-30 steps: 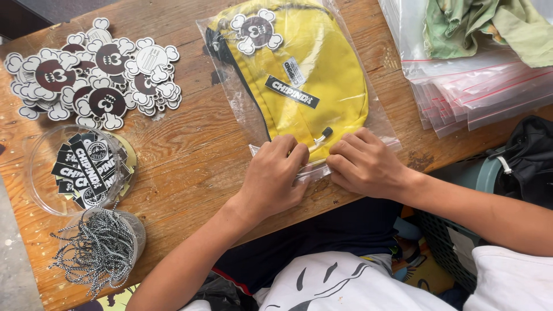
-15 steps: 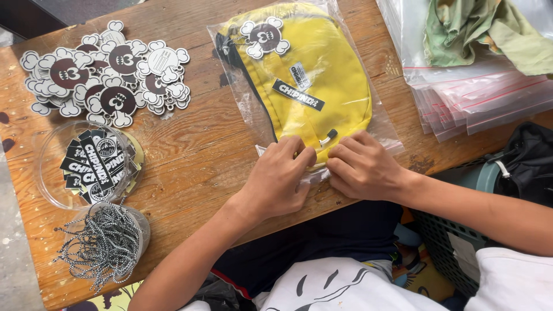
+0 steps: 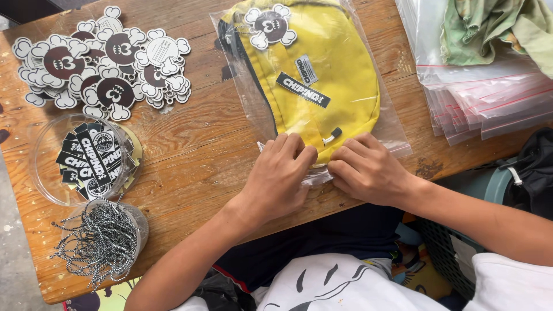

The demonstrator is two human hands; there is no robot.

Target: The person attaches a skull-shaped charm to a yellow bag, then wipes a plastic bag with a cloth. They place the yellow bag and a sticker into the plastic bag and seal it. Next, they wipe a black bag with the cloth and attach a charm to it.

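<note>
Since the earlier frames the bagged pouch has slid slightly toward the right and the view has shifted with it; both hands have stayed pressed at the bag's near edge. I see the left hand (image 3: 281, 173) palm down, fingers curled and bunched, fingertips pinching the open end of the clear plastic bag (image 3: 390, 118). The right hand (image 3: 367, 168) lies just beside it, fingers likewise bent, pressing the same edge flat against the wooden table (image 3: 196, 147). The two hands nearly touch at the fingertips.

Inside the bag sits a yellow waist pouch (image 3: 337, 75) with a black label strip, and a round dark cartoon sticker (image 3: 269, 25) rests at its far end. The bagged pouch lies at the table's middle, its near edge under the hands.

Far left: a heap of matching cartoon stickers (image 3: 103, 63). Nearer, a clear round tub of black labels (image 3: 92, 158), and a clear cup of black-and-white cords (image 3: 103, 239). Far right: a stack of empty zip bags (image 3: 484, 101) with green cloth (image 3: 495, 29) on top.
</note>
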